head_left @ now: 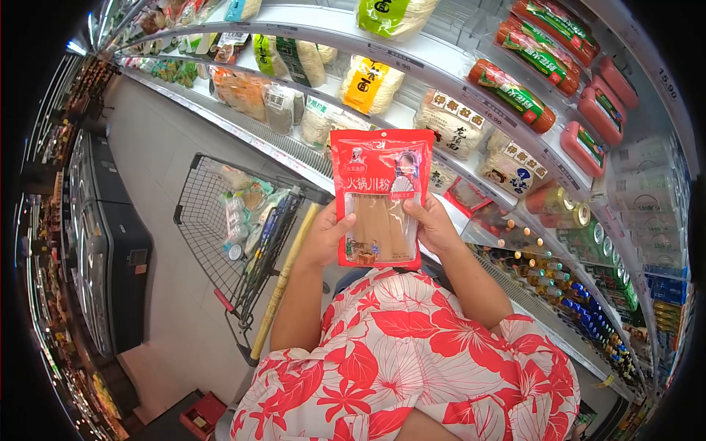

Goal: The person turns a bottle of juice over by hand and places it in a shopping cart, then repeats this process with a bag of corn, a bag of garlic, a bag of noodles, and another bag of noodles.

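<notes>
A red packet of hot pot noodles (379, 198) is held upright in front of my chest, its printed front facing me. Through its clear window, flat brownish noodle strips show. My left hand (324, 234) grips the lower left edge, thumb on the front. On the opposite edge my right hand (435, 223) pinches the packet with its thumb in front. The fingers of both hands behind the packet are hidden.
A wire shopping cart (213, 198) with bagged goods and a yellow handle (285, 283) stands at my left. Ahead, refrigerated shelves hold bagged noodles (371, 84), red-wrapped sausages (511, 95) and bottles (544, 283). Dark grey cabinets (118, 250) line the far left.
</notes>
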`<state>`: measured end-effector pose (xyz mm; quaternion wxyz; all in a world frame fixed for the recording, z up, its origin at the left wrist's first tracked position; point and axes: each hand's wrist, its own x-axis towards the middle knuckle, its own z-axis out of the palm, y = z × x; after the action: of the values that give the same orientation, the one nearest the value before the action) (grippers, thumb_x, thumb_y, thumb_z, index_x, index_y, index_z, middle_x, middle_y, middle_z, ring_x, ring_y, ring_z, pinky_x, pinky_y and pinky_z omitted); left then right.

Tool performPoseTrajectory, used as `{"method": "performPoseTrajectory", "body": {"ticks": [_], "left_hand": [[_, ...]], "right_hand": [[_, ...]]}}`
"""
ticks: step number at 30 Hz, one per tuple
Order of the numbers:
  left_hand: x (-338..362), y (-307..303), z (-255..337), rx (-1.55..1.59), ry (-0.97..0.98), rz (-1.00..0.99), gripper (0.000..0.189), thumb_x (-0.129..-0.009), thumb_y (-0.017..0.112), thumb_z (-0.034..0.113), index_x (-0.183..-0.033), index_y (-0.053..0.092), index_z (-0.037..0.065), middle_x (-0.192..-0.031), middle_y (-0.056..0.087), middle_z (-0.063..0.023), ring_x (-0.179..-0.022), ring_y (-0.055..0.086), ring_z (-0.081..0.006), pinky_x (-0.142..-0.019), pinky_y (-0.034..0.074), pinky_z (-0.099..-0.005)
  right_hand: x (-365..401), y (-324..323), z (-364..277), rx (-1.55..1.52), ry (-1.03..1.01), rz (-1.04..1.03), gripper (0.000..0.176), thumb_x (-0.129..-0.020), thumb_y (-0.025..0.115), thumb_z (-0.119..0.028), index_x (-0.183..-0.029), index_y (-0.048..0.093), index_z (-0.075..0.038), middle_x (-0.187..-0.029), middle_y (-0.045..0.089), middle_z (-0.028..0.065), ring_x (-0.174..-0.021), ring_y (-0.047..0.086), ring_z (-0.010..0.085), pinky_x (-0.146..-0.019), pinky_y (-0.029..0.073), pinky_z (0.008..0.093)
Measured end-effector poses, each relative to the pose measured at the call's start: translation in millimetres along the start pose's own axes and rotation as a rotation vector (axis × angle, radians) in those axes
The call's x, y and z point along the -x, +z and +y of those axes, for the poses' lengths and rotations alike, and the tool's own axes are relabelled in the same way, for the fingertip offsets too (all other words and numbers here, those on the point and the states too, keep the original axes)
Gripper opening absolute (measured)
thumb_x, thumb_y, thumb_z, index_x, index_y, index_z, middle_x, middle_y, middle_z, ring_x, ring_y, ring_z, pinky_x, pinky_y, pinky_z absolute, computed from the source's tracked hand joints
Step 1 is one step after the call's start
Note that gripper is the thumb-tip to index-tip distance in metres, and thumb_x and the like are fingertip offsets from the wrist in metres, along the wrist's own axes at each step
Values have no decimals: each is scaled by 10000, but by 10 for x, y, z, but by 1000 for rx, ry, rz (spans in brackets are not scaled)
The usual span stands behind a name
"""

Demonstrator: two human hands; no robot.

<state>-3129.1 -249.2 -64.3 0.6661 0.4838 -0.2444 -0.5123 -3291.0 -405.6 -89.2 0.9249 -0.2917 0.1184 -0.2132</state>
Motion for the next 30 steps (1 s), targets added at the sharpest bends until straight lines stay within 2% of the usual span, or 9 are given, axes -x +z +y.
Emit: {"method": "performPoseTrajectory", "body": {"ticks": [7,12,16,21,23,30], "left_hand": [[476,-113,574,-14,172,150,386,-909,575,88,-1273,476,7,-1200,580,-61,-1077,547,-124,-942,432,-301],[822,-208,836,-58,309,247,364,-879,637,103,-1215,527,17,-1136,612,-55,-1009,571,-114,-893,453,-291],[1040,-230,945,-77,375,261,378,-856,679,115,-1197,545,23,-1106,624,-49,-979,577,-108,-868,463,-286],[1160,-180,985,-69,489,247,330,-874,661,127,-1174,571,25,-1081,633,-39,-962,573,-99,-850,466,-279],[1184,-166,993,-84,548,223,299,-882,652,132,-1153,586,25,-1062,639,-36,-947,574,-94,-844,466,-273],[1261,-90,1033,-152,579,244,262,-898,632,133,-1128,594,13,-1018,651,-26,-916,583,-88,-817,470,-260]], "right_hand": [[-232,704,-47,191,105,-185,368,-878,661,-214,-1170,545,-22,-1103,634,80,-969,614,136,-840,510,316],[-314,1209,104,317,69,-198,261,-889,637,-154,-1091,587,4,-994,666,88,-837,643,116,-734,536,276],[-242,1470,149,357,69,-219,247,-878,650,-147,-1072,599,-3,-960,672,76,-830,637,105,-724,527,272],[-154,1642,61,452,41,-230,239,-863,669,-165,-1043,615,-18,-936,670,61,-807,628,96,-714,507,262],[-161,1612,37,435,9,-299,244,-861,672,-179,-1035,619,-17,-938,669,63,-814,629,102,-721,506,263],[-139,1672,-9,442,23,-296,228,-861,671,-193,-1005,627,-21,-923,669,55,-808,626,97,-710,503,260]]}}
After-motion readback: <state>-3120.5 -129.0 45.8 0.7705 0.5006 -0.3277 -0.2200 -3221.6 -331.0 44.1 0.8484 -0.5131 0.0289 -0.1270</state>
